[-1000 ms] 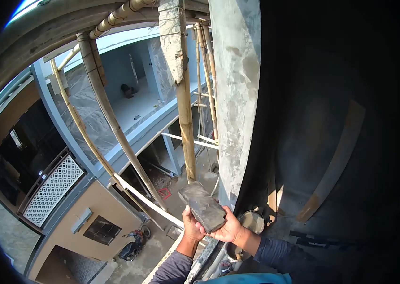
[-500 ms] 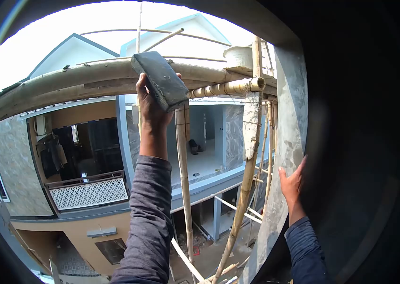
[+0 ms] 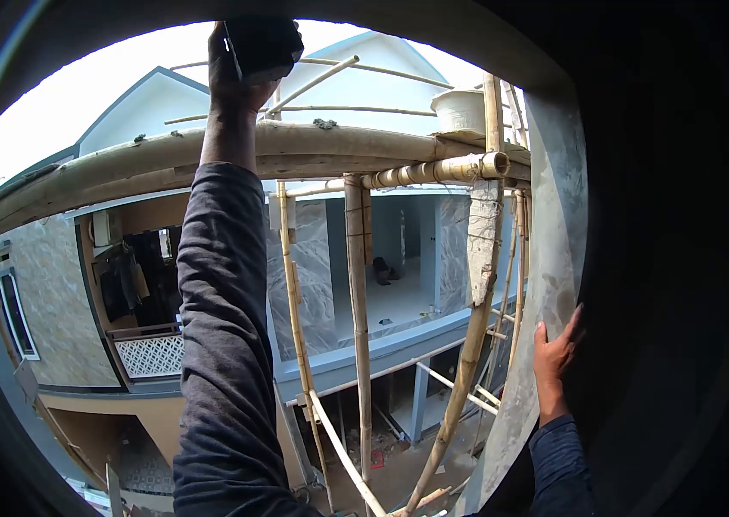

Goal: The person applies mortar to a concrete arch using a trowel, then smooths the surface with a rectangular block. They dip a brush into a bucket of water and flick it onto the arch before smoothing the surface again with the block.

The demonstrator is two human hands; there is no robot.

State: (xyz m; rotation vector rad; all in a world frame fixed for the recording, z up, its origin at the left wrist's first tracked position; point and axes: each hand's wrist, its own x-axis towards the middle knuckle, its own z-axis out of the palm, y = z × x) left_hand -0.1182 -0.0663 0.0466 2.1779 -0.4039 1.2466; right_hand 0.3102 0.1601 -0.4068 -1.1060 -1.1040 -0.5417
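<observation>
My left hand [image 3: 225, 82] is raised to the top of the window opening, fingers closed round a grey rectangular block [image 3: 266, 53]. The block appears dark against the bright sky, right at the underside of the concrete frame [image 3: 416, 12]. To the right and lower down, my right hand [image 3: 556, 358] lies against the grey cement side of the opening [image 3: 547, 250]. Its thumb and fingers are apart, and it holds nothing.
Outside, a thick horizontal bamboo pole [image 3: 183, 159] crosses the opening, joined to upright bamboo poles [image 3: 355, 302]. A pale bucket [image 3: 459, 112] stands on the scaffold. Beyond are a balcony [image 3: 149, 355] and the ground far below.
My left hand has lifted the block up and to the left, from before the bamboo pole to the top of the opening. My right hand stays on the side wall.
</observation>
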